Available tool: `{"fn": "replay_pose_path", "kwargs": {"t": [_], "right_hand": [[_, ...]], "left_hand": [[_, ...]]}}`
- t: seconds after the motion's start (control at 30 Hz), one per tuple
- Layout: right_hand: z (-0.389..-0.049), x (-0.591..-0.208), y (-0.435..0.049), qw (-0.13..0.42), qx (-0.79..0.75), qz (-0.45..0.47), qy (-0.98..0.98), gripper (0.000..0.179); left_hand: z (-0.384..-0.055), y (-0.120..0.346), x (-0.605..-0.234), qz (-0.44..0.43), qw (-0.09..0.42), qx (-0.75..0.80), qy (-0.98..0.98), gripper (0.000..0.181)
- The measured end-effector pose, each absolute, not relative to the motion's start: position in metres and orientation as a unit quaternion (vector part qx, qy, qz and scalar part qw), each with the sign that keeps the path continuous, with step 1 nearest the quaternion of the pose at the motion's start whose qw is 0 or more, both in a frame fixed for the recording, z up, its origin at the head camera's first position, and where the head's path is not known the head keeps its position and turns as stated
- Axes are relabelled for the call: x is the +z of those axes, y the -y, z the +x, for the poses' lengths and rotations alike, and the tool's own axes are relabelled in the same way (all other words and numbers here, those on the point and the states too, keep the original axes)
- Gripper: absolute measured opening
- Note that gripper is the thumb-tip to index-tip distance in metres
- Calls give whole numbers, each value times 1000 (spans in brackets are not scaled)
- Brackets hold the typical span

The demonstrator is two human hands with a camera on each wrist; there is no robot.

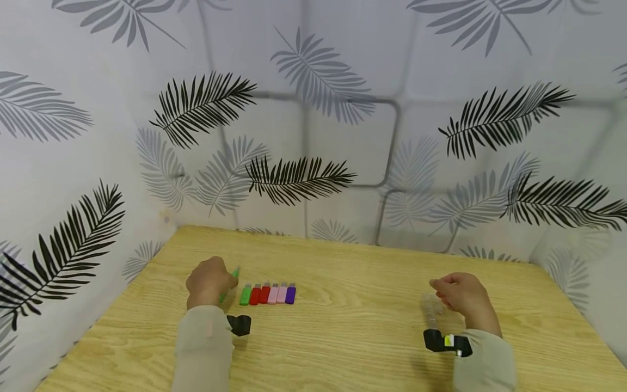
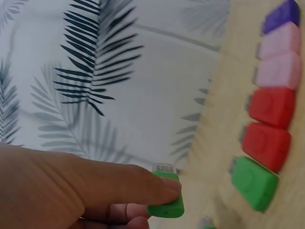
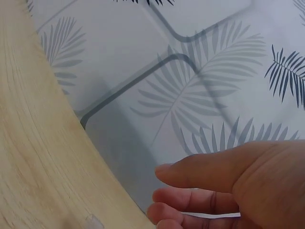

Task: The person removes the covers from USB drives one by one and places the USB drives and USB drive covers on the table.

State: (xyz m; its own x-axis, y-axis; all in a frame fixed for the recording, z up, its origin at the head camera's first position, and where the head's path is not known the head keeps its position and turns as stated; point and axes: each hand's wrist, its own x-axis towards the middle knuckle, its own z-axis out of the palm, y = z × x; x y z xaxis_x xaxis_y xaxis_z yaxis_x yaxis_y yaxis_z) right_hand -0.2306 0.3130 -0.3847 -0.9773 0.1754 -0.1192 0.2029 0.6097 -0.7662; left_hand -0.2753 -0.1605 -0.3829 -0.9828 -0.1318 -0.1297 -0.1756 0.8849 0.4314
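Observation:
My left hand (image 1: pixel 209 277) pinches a green USB stick (image 2: pixel 167 195) between thumb and fingers, its metal plug pointing up. To the right of that hand, a side-by-side row of USB sticks lies on the table: a green stick (image 1: pixel 245 295), two red sticks (image 2: pixel 271 107), two pink sticks (image 2: pixel 279 70) and a purple stick (image 1: pixel 291 294). Another green piece (image 1: pixel 223 297) shows below the left hand, partly covered. My right hand (image 1: pixel 462 296) has loosely bent fingers with nothing between them. Small clear pieces (image 1: pixel 432 310) lie close to its left.
The wooden table (image 1: pixel 343 337) reaches back to a pale leaf-patterned curtain (image 1: pixel 338 136), which also rises at both sides. Black wrist mounts (image 1: pixel 240 325) are worn at both sleeves.

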Motion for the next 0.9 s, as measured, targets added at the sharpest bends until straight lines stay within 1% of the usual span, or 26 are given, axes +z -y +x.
{"fn": "replay_pose_path", "kwargs": {"t": [0.07, 0.2, 0.23, 0.3, 0.43, 0.53, 0.67, 0.8, 0.9], "right_hand": [[-231, -383, -310, 6, -426, 98, -900, 36], [-232, -378, -300, -14, -414, 78, -907, 38], [-232, -375, -298, -21, -410, 70, -909, 39], [-232, -371, -293, -33, -401, 54, -914, 42], [-229, -359, -285, -44, -384, 15, -922, 45], [-224, -349, -278, -33, -370, -25, -928, 42], [-217, -336, -264, 3, -355, -84, -931, 37], [-211, -326, -247, 37, -355, -117, -927, 35], [-207, -320, -233, 40, -354, -141, -923, 32]], "left_hand": [[-274, 158, -376, -72, 40, 233, -969, 21], [-270, 152, -364, -49, 33, 234, -970, 34], [-269, 151, -362, -40, 30, 235, -971, 35], [-268, 148, -357, -19, 23, 239, -971, 32], [-264, 140, -351, 30, 8, 255, -966, 20], [-260, 132, -347, 93, 12, 273, -958, 20], [-253, 117, -339, 182, 39, 286, -940, 22], [-243, 101, -329, 217, 56, 275, -935, 23], [-236, 93, -323, 234, 52, 265, -934, 23]]}}
